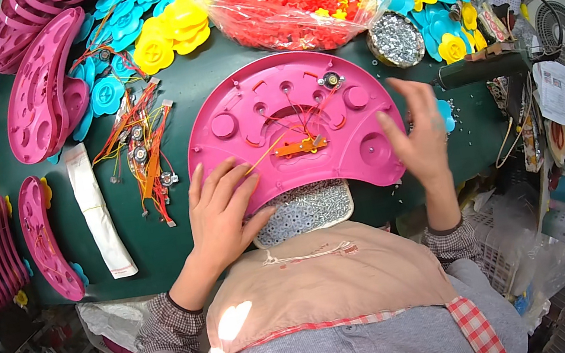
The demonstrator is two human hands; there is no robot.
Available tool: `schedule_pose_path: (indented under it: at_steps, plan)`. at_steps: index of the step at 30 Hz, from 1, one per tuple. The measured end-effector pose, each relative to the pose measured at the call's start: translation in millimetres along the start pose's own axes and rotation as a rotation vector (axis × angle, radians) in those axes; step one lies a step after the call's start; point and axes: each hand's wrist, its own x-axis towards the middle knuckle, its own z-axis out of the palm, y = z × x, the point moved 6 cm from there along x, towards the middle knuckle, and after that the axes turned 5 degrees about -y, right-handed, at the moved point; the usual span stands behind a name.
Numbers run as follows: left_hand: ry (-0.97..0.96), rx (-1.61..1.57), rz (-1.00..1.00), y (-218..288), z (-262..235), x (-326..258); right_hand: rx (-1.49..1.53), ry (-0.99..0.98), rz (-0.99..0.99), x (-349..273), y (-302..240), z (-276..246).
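A pink half-moon plastic shell lies hollow side up in front of me. Wired inside it are a narrow orange circuit board and a small round speaker. My left hand rests with spread fingers on the shell's near left edge. Around the right edge, my right hand is open, thumb over the rim and fingers raised; nothing shows in it. Whether that thumb touches the shell, I cannot tell. A white tray of small screws sits partly under the shell's near edge.
A clear bag of red and yellow pieces stands at the back, beside a round tin of screws. Wire bundles, a white paper strip and pink shells lie left. At right is a dark cylindrical tool.
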Motion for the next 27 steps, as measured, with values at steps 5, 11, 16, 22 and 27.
schedule_pose_path:
  at_steps: [5, 11, 16, 22, 27]
  plan:
    - [0.2, 0.084, 0.046, -15, 3, -17, 0.484, -0.266, 0.258, -21, 67, 24]
    - [0.624, 0.304, 0.05, -29, -79, -47, 1.157, -0.047, -0.016, 0, 25, -7]
    - [1.137, 0.644, -0.572, -124, -162, -190, 1.144, -0.085, -0.019, 6, 32, 15]
    - [1.151, 0.586, -1.274, -274, -186, -353, 1.125, -0.147, -0.002, 11, 16, 33]
    - [0.838, 0.662, -1.395, -276, -151, -342, 1.075, -0.131, 0.038, 10, 15, 32]
